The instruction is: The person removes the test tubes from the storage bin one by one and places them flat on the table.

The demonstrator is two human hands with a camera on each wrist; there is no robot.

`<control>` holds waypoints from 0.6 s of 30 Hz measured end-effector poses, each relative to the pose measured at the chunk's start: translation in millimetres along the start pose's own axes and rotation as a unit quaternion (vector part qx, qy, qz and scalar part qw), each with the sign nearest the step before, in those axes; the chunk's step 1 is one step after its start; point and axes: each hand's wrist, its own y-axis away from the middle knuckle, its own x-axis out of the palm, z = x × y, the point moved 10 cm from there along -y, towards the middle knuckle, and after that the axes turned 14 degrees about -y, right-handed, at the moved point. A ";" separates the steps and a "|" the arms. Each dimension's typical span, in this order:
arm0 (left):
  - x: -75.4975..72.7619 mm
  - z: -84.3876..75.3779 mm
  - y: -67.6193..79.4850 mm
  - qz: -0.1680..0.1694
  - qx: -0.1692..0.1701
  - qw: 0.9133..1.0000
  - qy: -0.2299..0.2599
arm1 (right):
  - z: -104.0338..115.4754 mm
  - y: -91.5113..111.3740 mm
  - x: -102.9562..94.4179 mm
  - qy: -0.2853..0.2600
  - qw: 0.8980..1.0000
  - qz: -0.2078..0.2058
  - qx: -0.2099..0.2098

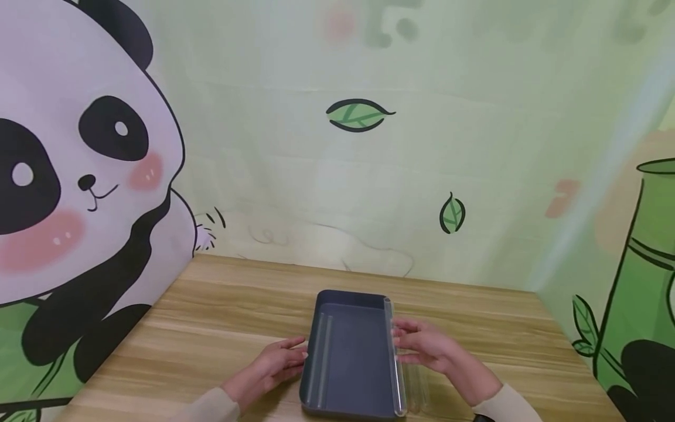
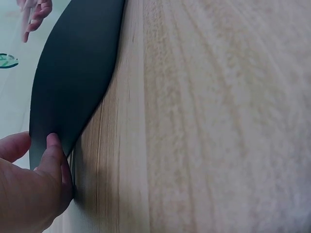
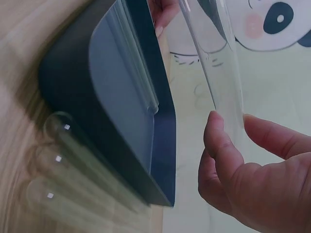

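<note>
A dark grey rectangular tray (image 1: 355, 351) sits on the wooden table. My left hand (image 1: 276, 363) rests at its left side, with fingertips (image 2: 53, 141) touching the outer wall. My right hand (image 1: 424, 346) pinches a clear tube (image 3: 218, 73), which looks like a test tube, between thumb and fingers. In the head view this tube runs lengthwise over the tray's right rim; the right wrist view shows it raised above the rim. Inside the tray, clear test tubes (image 3: 138, 63) lie along the left wall.
Three clear test tubes (image 3: 73, 141) lie side by side on the table just right of the tray, partly under my right hand in the head view. Behind the wooden table (image 1: 237, 305) hangs a green backdrop (image 1: 253, 146) printed with a panda and leaves.
</note>
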 end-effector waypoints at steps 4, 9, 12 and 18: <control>-1.0 1.5 -0.6 -0.002 0.000 1.000 -0.001 | -3.6 2.2 -11.7 0.004 1.000 -0.003 0.000; -1.6 3.0 -2.0 -0.006 -0.004 1.000 -0.003 | -7.7 4.3 -25.1 0.006 1.000 -0.006 0.002; -2.5 4.9 -3.9 0.001 0.004 1.000 0.003 | -9.9 5.8 -32.4 0.002 1.000 -0.006 0.004; -5.3 12.2 -10.3 0.017 0.015 1.000 0.013 | -13.0 9.8 -45.9 0.001 1.000 -0.020 0.009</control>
